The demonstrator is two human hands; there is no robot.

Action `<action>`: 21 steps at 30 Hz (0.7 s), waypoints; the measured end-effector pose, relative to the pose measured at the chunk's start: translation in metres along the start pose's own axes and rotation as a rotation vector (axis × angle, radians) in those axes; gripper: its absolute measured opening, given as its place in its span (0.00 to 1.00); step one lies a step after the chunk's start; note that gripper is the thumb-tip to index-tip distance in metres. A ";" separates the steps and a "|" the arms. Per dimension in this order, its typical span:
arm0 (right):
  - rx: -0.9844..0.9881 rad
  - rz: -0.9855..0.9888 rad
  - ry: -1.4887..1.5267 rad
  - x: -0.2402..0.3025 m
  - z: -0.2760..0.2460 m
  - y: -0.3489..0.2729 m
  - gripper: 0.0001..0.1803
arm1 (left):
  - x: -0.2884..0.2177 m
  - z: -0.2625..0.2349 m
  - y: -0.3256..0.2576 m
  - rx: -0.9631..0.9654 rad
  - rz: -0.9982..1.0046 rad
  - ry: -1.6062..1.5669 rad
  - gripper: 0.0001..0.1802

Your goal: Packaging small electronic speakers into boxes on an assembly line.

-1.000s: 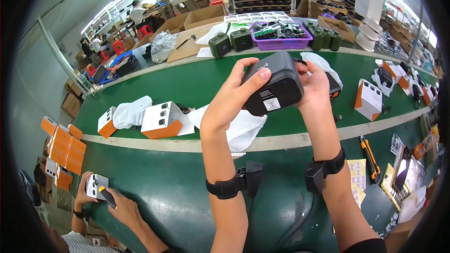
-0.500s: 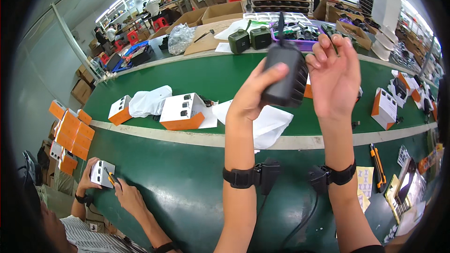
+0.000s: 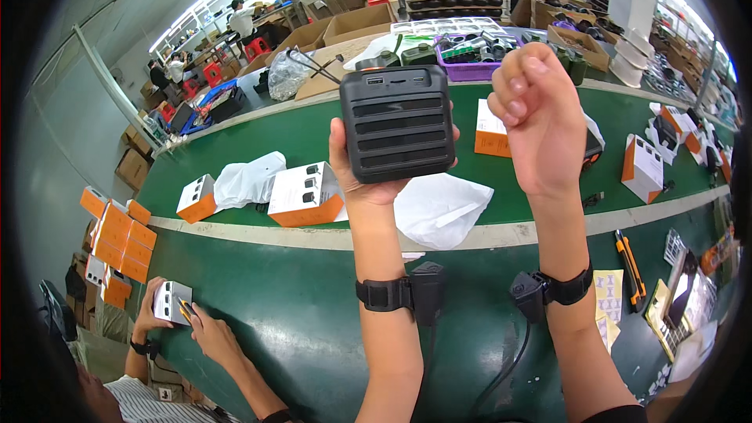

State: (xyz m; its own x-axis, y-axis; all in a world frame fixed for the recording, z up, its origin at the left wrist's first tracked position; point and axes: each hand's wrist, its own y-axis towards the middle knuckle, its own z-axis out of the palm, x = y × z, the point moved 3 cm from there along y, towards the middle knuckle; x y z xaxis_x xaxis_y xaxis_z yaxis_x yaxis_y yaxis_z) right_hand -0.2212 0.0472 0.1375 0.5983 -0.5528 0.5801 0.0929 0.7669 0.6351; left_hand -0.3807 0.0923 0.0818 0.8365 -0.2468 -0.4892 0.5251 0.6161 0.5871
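Blk device (image 3: pixel 398 127) in L hand (image 3: pixel 366 186)

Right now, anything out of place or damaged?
Small white scraps lie scattered on the bench at lower right, like litter, and a crumpled white wrapper overlaps the pale strip. No damage shows on the held black box.

one held black device (image 3: pixel 399 129), one purple basket (image 3: pixel 470 73), apparently two cutters (image 3: pixel 629 265)
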 end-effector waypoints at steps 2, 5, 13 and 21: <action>0.047 0.030 -0.162 -0.007 -0.003 0.000 0.11 | -0.006 -0.002 -0.004 0.035 0.022 0.047 0.51; 0.134 -0.030 -1.116 -0.024 -0.010 -0.006 0.16 | -0.017 -0.018 -0.015 -0.236 0.057 0.208 0.48; 0.682 0.825 -1.901 -0.121 -0.096 -0.022 0.15 | -0.031 -0.015 -0.023 -0.682 -0.019 0.819 0.34; 0.221 0.449 -1.630 -0.125 -0.113 -0.010 0.18 | 0.001 -0.047 -0.011 -0.653 -0.330 2.070 0.45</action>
State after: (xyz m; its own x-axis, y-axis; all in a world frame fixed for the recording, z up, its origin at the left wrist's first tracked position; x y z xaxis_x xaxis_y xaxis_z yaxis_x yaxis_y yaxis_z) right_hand -0.2068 0.1455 0.0011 -0.8424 -0.1653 0.5130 -0.0313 0.9652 0.2597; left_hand -0.3930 0.1210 0.0446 -0.7779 0.2796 -0.5628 0.0897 0.9358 0.3410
